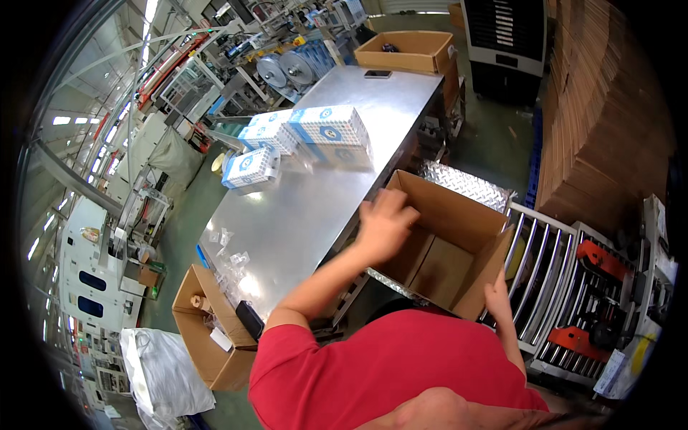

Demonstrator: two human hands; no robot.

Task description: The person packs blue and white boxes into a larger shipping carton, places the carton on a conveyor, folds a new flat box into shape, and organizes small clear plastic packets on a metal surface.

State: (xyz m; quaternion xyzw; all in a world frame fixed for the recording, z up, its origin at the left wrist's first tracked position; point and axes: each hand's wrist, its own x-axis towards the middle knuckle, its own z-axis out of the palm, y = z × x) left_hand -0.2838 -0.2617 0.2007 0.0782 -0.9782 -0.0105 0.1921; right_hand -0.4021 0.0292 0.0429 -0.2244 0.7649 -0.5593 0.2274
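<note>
**Open carton held at one flap only; tipping risk on the table edge**

Head view. The open brown corrugated cardboard carton stands empty, wedged between the edge of the brushed stainless-steel worktable and the white roller conveyor, apparently on a ribbed metal ledge. In my judgement its seating is marginal: a push on the near wall could tilt it off the ledge, or fold a flap inward and block the mouth.

The left hand is raised over the carton's left rim, forearm stretched forward from the red sleeve, fingers loosely spread and blurred; it holds nothing and I cannot tell whether it touches the rim. The right hand sits low at the near right flap, fingers up against the cardboard; whether it pinches the flap or merely rests on it cannot be told.

The blue-and-white wrapped rectangular packs lie grouped at the table's far left, well apart from both hands. Reaching for them would leave the carton steadied on one side only, the likely cause of a shift.
</note>
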